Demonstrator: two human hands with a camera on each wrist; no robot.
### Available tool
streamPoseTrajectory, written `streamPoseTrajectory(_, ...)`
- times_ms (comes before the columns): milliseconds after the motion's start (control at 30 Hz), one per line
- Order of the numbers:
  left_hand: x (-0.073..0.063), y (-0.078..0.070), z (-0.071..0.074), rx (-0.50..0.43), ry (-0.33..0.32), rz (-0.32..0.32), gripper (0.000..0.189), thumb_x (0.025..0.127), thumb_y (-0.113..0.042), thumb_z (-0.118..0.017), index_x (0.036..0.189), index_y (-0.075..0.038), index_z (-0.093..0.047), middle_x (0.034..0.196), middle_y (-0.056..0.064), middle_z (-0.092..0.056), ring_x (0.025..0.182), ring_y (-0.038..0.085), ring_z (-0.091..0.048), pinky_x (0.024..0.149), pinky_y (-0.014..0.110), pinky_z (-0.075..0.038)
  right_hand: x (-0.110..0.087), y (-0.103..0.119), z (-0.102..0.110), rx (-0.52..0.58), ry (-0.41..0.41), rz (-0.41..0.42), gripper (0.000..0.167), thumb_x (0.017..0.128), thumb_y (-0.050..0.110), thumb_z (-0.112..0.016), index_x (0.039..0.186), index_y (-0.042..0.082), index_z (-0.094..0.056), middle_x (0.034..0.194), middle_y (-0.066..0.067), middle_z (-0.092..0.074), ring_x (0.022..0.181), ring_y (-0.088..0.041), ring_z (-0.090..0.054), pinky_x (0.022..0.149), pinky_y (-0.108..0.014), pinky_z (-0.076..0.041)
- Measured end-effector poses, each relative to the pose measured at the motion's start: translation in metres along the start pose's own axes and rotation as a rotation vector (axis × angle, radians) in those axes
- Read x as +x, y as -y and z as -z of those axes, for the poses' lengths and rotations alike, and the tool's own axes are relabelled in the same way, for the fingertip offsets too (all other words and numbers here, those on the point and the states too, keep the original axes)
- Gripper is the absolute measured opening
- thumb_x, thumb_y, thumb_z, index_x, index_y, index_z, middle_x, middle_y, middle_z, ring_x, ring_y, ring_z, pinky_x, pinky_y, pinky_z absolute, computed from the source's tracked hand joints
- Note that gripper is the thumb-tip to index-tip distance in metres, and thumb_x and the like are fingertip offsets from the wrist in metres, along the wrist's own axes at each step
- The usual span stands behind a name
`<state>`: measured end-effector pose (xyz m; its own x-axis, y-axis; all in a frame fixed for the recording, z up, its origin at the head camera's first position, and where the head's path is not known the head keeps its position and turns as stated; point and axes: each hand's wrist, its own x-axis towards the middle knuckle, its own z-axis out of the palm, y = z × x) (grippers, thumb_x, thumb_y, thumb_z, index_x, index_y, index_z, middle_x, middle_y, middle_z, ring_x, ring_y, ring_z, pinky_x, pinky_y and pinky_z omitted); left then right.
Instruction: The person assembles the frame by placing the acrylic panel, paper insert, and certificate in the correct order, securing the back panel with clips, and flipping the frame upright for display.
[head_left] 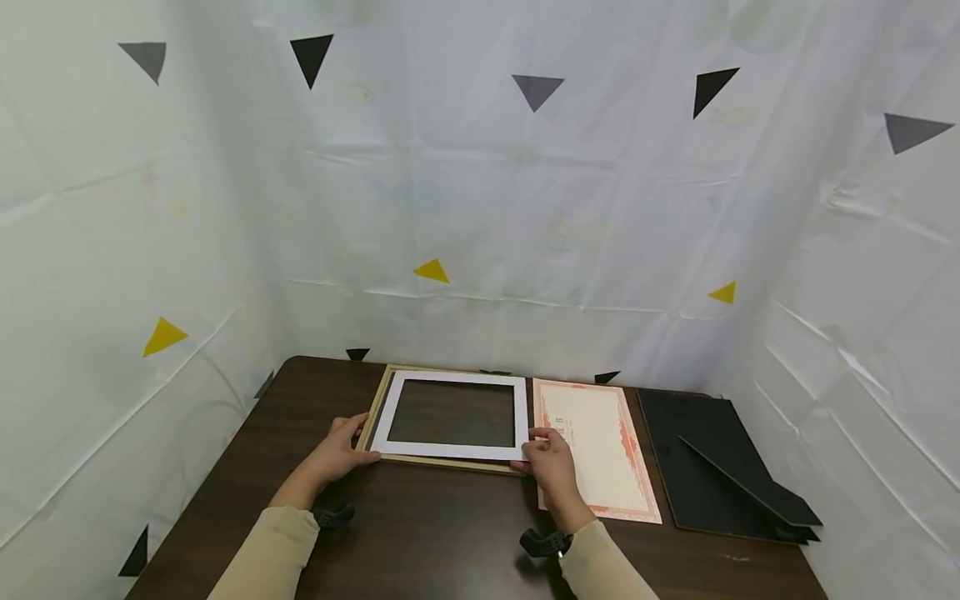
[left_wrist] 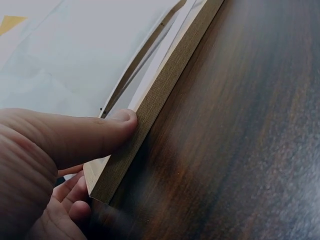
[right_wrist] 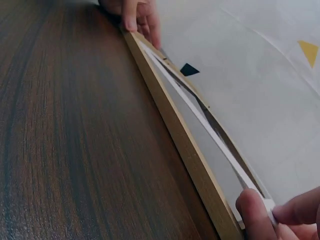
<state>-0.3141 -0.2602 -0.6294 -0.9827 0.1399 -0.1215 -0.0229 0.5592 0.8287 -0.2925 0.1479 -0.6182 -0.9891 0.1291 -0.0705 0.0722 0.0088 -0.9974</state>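
Observation:
A light wooden picture frame [head_left: 435, 460] lies on the table with a white mat [head_left: 457, 451] in it. The mat, a rectangular border with a wide opening, sits askew, its right end over the frame's right side. My left hand [head_left: 335, 454] grips the frame's near left corner, thumb [left_wrist: 95, 135] against the near rail and fingers around the left side. At the near right corner, my right hand [head_left: 552, 467] pinches the mat's edge between thumb and fingers. In the right wrist view, the mat [right_wrist: 210, 130] slopes up from the left toward the right fingertips.
To the right lies a cream certificate sheet [head_left: 592, 450] with a red ornamental border, partly behind my right hand. Farther right is a black backing board [head_left: 697, 450] with a raised stand flap [head_left: 750, 475]. White patterned cloth [head_left: 480, 208] hangs behind the dark wooden table [head_left: 420, 533].

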Motion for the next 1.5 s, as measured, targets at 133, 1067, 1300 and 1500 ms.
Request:
streamPoseTrajectory(133,-0.002,-0.001,0.001,0.004,0.001,-0.008,0.099,0.093,-0.029,-0.09,0.17,-0.005,-0.033,0.152,0.024,-0.034,0.133,0.039,-0.045,0.116,0.059,-0.039,0.001,-0.001,-0.005,-0.051,0.042,0.001,0.039,0.103,0.0,-0.065,0.141,-0.008,-0.057,0.102,-0.016,-0.07,0.072,-0.018,-0.077,0.073,-0.035,-0.066)
streamPoseTrajectory(1067,0.004,0.007,-0.001,0.022,0.001,-0.014,0.099,0.094,-0.032,-0.089,0.171,-0.006,-0.032,0.151,0.025,-0.034,0.132,0.04,-0.046,0.115,0.059,-0.04,0.008,0.0,0.009,-0.549,0.245,0.108,0.051,0.099,0.009,-0.074,0.149,0.009,-0.063,0.078,-0.008,-0.056,0.051,-0.016,-0.055,0.049,-0.034,-0.057)
streamPoseTrajectory(1300,0.001,0.005,-0.004,0.01,0.003,0.009,0.1,0.092,-0.03,-0.091,0.17,-0.005,-0.033,0.151,0.025,-0.034,0.133,0.039,-0.043,0.118,0.061,-0.037,0.007,-0.005,0.015,-0.464,0.239,0.069,0.073,0.098,0.008,-0.077,0.164,0.015,-0.049,0.083,-0.009,-0.056,0.054,-0.017,-0.057,0.049,-0.032,-0.055)
streamPoseTrajectory(1500,0.001,0.002,-0.002,0.011,-0.005,0.011,0.099,0.093,-0.03,-0.09,0.17,-0.006,-0.034,0.149,0.025,-0.035,0.131,0.039,-0.046,0.115,0.059,-0.04,0.007,-0.006,0.016,-0.465,0.223,0.051,0.076,0.099,0.012,-0.078,0.166,0.012,-0.043,0.088,-0.009,-0.057,0.06,-0.019,-0.06,0.048,-0.03,-0.05)
